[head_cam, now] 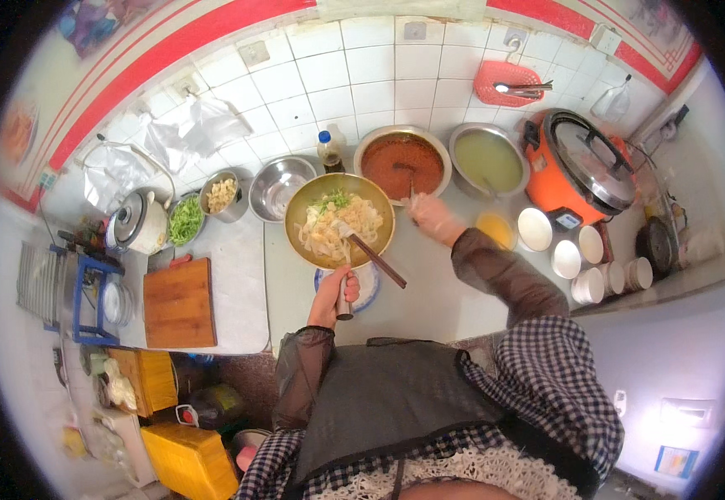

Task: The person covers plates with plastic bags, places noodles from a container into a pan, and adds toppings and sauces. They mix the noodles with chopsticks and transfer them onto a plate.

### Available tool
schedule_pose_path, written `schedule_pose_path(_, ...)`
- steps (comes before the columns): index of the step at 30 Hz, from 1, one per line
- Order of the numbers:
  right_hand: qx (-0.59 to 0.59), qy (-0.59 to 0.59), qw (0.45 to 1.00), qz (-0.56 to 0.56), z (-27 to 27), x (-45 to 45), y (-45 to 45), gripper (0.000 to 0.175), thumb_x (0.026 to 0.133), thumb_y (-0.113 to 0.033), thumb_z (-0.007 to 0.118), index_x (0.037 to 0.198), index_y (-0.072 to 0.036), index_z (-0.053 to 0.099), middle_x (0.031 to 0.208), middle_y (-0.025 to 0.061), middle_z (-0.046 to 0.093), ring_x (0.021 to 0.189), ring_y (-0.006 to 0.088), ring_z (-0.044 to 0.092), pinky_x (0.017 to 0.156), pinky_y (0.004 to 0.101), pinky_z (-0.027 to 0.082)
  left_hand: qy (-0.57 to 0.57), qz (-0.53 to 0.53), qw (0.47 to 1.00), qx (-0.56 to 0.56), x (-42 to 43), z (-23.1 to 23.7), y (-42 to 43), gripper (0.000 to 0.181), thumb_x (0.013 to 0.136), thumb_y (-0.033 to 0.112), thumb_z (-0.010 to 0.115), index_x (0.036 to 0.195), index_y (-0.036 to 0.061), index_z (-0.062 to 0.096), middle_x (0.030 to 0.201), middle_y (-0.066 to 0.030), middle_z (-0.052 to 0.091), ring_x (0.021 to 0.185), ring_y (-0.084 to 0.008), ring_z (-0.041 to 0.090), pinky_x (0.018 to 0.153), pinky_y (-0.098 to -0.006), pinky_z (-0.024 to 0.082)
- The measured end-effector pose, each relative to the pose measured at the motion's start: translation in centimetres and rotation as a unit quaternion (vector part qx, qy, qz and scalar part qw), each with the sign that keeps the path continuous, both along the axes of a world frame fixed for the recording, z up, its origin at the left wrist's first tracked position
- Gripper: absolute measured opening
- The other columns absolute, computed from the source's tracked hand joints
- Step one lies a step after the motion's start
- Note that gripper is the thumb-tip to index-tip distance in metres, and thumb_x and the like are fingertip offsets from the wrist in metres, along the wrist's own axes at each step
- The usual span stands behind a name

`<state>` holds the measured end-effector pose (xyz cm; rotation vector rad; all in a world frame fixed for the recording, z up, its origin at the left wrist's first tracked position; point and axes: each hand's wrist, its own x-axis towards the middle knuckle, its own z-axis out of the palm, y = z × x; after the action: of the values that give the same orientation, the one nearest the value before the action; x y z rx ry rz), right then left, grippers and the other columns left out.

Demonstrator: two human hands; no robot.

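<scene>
My left hand (331,296) grips the metal handle (344,309) of a gold-toned pan (294,232). Inside it lie broad pale noodles (370,217) with shredded greens (335,200) and light crumbly bits on top. Dark chopsticks (380,261) rest with their tips in the noodles and their ends over the pan's near rim. Under the pan, a white plate with a blue rim (369,286) is partly covered. In a clear glove, my right hand (432,216) holds the ladle (411,181), which dips into red sauce in a steel basin (369,142); the ladle's bowl is mostly submerged.
Behind stand a dark-filled bottle (330,153), an empty steel bowl (280,187) and a basin of green liquid (487,156). An orange cooker (578,169) and stacked white cups (587,286) are at right. Chopped greens (185,220), a pot (140,222) and a cutting board (180,305) are left.
</scene>
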<state>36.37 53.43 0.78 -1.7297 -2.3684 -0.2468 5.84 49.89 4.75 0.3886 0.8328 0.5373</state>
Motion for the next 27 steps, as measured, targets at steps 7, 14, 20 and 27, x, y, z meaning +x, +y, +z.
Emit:
schedule_pose_path(7, -0.104, 0.091, 0.989, 0.059, 4.4, 1.2, -1.6, 0.010, 0.078, -0.007, 0.055, 0.085, -0.002, 0.060, 0.084, 0.0177, 0.057, 0.084, 0.0348, 0.057, 0.074, 0.0436, 0.046, -0.017, 0.023, 1.000, -0.013, 0.0, 0.3, -1.4, 0.021, 0.095, 0.020, 0.047, 0.080, 0.0068, 0.041, 0.066, 0.0002, 0.039, 0.051, -0.0070, 0.034, 0.041, -0.0206, 0.029)
schedule_pose_path(14, -0.045, 0.370, 0.928, 0.001, 4.1, 2.3, -3.3, 0.022, 0.087, -0.022, 0.058, 0.096, -0.002, 0.062, 0.089, 0.0165, 0.063, 0.085, 0.0308, 0.061, 0.081, 0.0387, 0.047, -0.024, 0.012, 1.000, -0.005, 0.0, -0.1, -2.0, 0.022, 0.095, 0.020, 0.048, 0.079, 0.0071, 0.040, 0.065, 0.0005, 0.038, 0.050, -0.0073, 0.033, 0.041, -0.0211, 0.029)
schedule_pose_path(20, -0.067, 0.788, 0.561, -0.243, 1.7, 3.2, -4.9, 0.040, 0.089, -0.028, 0.060, 0.108, 0.007, 0.056, 0.091, 0.0120, 0.066, 0.081, 0.0185, 0.064, 0.080, 0.0319, 0.050, -0.027, -0.004, 0.999, -0.026, -0.6, -1.1, -2.2, 0.023, 0.095, 0.022, 0.049, 0.079, 0.0075, 0.040, 0.065, 0.0009, 0.037, 0.049, -0.0074, 0.032, 0.040, -0.0214, 0.028)
schedule_pose_path(27, -0.016, 0.904, 0.377, -0.203, 0.0, 2.6, -5.6, 0.038, 0.090, -0.023, 0.059, 0.111, 0.008, 0.053, 0.091, 0.0175, 0.064, 0.084, 0.0226, 0.063, 0.084, 0.0306, 0.050, -0.028, -0.001, 0.999, -0.033, -0.6, -0.6, -2.6, 0.023, 0.095, 0.022, 0.049, 0.080, 0.0075, 0.040, 0.065, 0.0007, 0.037, 0.050, -0.0076, 0.033, 0.041, -0.0213, 0.028)
